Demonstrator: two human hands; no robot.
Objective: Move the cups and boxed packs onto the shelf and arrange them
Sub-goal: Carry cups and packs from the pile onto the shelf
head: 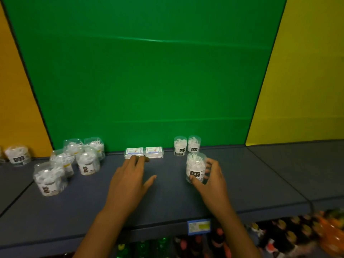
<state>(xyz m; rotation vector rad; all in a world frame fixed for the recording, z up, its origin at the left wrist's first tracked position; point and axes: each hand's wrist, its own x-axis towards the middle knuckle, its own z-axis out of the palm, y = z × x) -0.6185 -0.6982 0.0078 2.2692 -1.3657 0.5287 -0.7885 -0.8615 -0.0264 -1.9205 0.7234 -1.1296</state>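
A clear cup [195, 167] of white sticks stands upright on the grey shelf [167, 198], gripped by the right hand [211, 180], just in front of two matching cups [187, 146] at the green back wall [145, 71]. The left hand [130, 183] lies open, fingertips touching two boxed packs [144, 152]. Bare shelf stretches right and toward the front edge.

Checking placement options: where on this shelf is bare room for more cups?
Free: the shelf right of the held cup in the right hand, and the front strip near the price tag. Crowded: the left cup cluster.
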